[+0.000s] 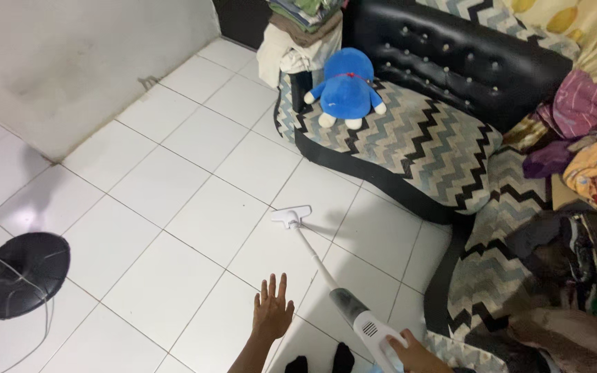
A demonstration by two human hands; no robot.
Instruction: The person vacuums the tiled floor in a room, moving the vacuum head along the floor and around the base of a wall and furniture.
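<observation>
My right hand [412, 354] grips the white stick vacuum cleaner [354, 311], its nozzle at eleven o'clock on the white tiled floor [174, 200], while my left hand [273, 309] hovers spread open.

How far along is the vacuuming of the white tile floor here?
Done: cannot tell; the white tile floor looks bare all over, with no visible cleaned strip. In hand: the right hand holds the white stick vacuum, its floor head on tiles beside the zigzag-patterned sofa; the left hand is spread and empty. Left: tiles around the black fan base.
</observation>
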